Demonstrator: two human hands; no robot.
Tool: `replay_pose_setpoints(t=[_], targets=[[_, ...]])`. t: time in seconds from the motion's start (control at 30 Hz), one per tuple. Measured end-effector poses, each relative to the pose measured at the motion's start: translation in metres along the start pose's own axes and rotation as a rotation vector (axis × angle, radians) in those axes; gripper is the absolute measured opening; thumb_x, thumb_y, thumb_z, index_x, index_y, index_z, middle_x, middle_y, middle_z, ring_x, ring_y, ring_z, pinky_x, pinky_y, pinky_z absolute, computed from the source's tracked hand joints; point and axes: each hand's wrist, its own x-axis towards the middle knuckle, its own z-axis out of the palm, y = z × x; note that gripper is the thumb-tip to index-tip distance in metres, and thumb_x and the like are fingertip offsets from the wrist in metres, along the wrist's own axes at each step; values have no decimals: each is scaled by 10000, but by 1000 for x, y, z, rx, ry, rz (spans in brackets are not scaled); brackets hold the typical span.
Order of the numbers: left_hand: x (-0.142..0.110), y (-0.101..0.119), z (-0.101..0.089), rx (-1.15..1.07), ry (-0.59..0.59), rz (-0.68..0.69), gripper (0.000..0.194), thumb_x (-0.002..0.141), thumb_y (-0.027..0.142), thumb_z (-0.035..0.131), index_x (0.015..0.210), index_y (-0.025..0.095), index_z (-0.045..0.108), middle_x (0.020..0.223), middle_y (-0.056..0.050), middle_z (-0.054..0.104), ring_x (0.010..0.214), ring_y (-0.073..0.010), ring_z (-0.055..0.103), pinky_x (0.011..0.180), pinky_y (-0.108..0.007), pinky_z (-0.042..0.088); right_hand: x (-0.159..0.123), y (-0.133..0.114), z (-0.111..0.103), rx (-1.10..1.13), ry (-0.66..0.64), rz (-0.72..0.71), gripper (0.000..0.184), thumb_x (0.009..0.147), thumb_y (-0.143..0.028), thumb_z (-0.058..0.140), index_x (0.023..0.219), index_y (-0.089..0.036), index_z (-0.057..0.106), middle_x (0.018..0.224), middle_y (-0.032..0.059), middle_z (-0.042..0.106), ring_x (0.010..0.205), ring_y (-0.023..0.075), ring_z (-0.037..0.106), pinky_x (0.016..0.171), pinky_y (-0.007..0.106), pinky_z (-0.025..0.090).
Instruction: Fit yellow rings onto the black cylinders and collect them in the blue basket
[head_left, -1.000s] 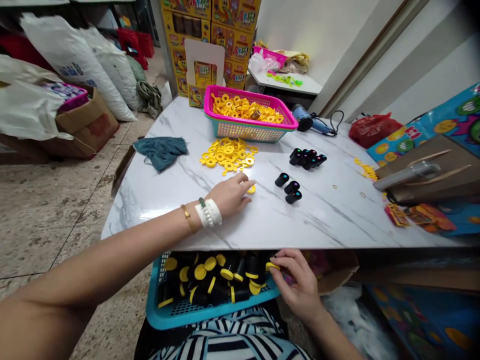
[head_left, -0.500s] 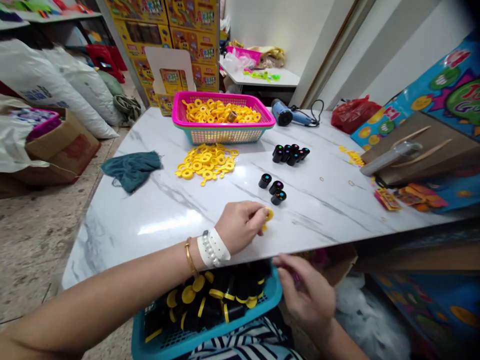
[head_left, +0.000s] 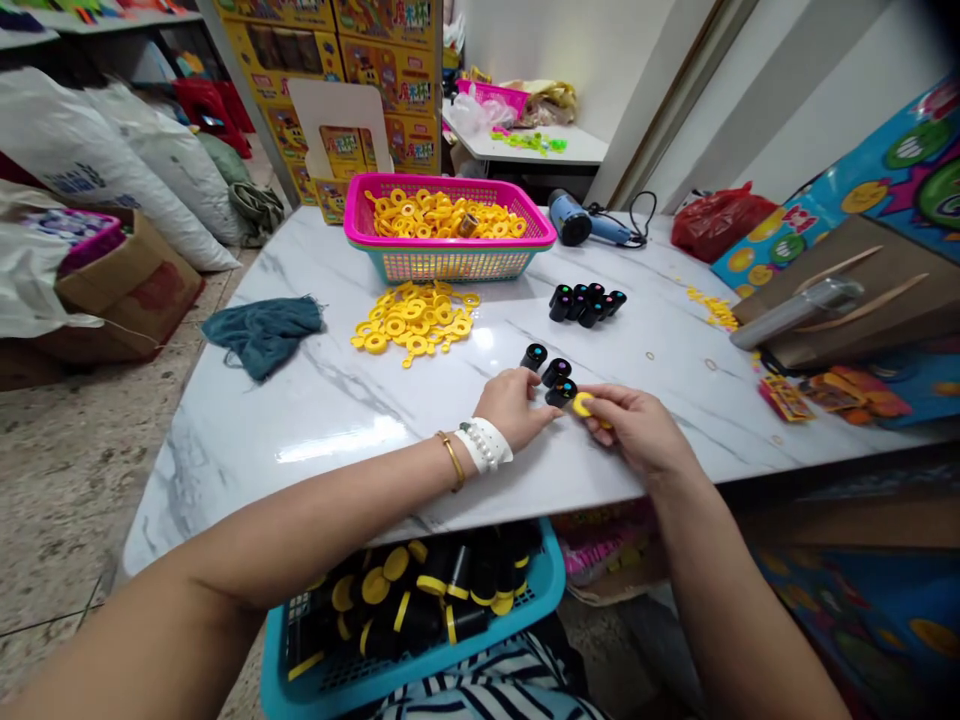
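Note:
My right hand (head_left: 634,430) pinches a small yellow ring-shaped piece (head_left: 583,404) between thumb and fingers, just above the marble-patterned table. Close beside it, my left hand (head_left: 516,408) reaches toward a black cylinder (head_left: 561,392) with a coloured dot on its end. The left thumb and fingers are apart on either side of that cylinder; a firm grip on it does not show. Two more black cylinders (head_left: 556,372) stand just behind. A pile of loose yellow ring pieces (head_left: 416,320) lies to the left.
Behind the pile stands a pink basket (head_left: 450,243) of yellow pieces. Several black cylinders (head_left: 586,304) are grouped farther back, near a blue heat gun (head_left: 571,218). A teal cloth (head_left: 266,330) lies at left. On my lap, a blue basket (head_left: 551,590) holds yellow-capped black cylinders.
The yellow piece has passed from my left hand to my right. My right hand rose from below the table edge; my left hand moved right and forward to the black cylinders.

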Motion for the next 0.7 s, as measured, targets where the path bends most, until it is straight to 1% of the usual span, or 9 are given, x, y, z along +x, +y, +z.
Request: replay_pose_setpoints(t=[0.07, 0.17, 0.23, 0.33, 0.43, 0.5, 0.57, 0.63, 0.7], targets=[[-2, -5, -2, 36, -22, 54, 345, 730, 357, 745, 998, 155, 666, 925, -61, 638, 869, -202, 617, 856, -344, 503, -3, -2, 5, -102, -132, 29, 375, 761, -362, 727, 1050, -123, 711, 537, -45, 544, 412, 50, 395, 384, 173, 280], [-22, -13, -14, 79, -36, 138, 249, 771, 340, 712, 955, 175, 688, 941, -59, 620, 858, -191, 608, 838, -324, 500, -19, -2, 19, -185, -228, -78, 353, 786, -353, 713, 1086, -167, 727, 693, -17, 575, 508, 58, 460, 443, 186, 351], [-37, -17, -24, 91, -67, 139, 258, 760, 336, 735, 956, 173, 693, 937, -54, 621, 840, -182, 606, 826, -315, 500, -29, -1, 24, -131, -201, -108, 407, 767, -331, 738, 1153, -205, 703, 784, -13, 577, 531, 54, 469, 448, 188, 354], [-50, -23, -32, 75, -93, 105, 309, 714, 355, 787, 946, 167, 708, 922, -45, 617, 794, -165, 596, 778, -293, 499, -36, -1, 28, -16, -137, -49, 423, 747, -335, 768, 1145, -209, 698, 749, -19, 583, 478, 45, 421, 406, 181, 298], [-51, -27, -29, 60, -88, 117, 296, 707, 356, 797, 926, 170, 727, 868, -32, 601, 769, -153, 585, 727, -266, 477, -35, -6, 36, -70, -139, -70, 295, 742, -341, 778, 983, -173, 754, 772, 10, 607, 488, 44, 418, 400, 184, 299], [-50, -28, -26, 69, -95, 125, 268, 724, 372, 781, 901, 177, 731, 801, -17, 588, 729, -147, 571, 680, -256, 451, -33, -11, 45, -104, -179, -82, 301, 740, -345, 780, 988, -177, 758, 764, 1, 585, 483, 43, 428, 384, 180, 299], [-48, -27, -24, 78, -112, 129, 264, 737, 411, 765, 872, 187, 730, 737, -5, 576, 687, -145, 556, 635, -253, 418, -32, -15, 53, -101, -199, -64, 347, 733, -353, 786, 1030, -179, 740, 687, -29, 537, 452, 44, 426, 352, 168, 284], [-48, -26, -24, 79, -127, 136, 270, 737, 434, 760, 865, 199, 731, 704, 1, 580, 672, -147, 552, 615, -252, 392, -32, -16, 59, -100, -173, -50, 363, 730, -358, 790, 1031, -168, 719, 605, -54, 502, 414, 45, 415, 330, 158, 284], [-48, -25, -25, 76, -141, 138, 252, 744, 419, 757, 879, 208, 733, 700, 1, 602, 675, -150, 559, 616, -252, 384, -31, -14, 61, -101, -143, -49, 339, 735, -358, 788, 991, -153, 702, 556, -59, 515, 390, 47, 414, 328, 156, 312]])
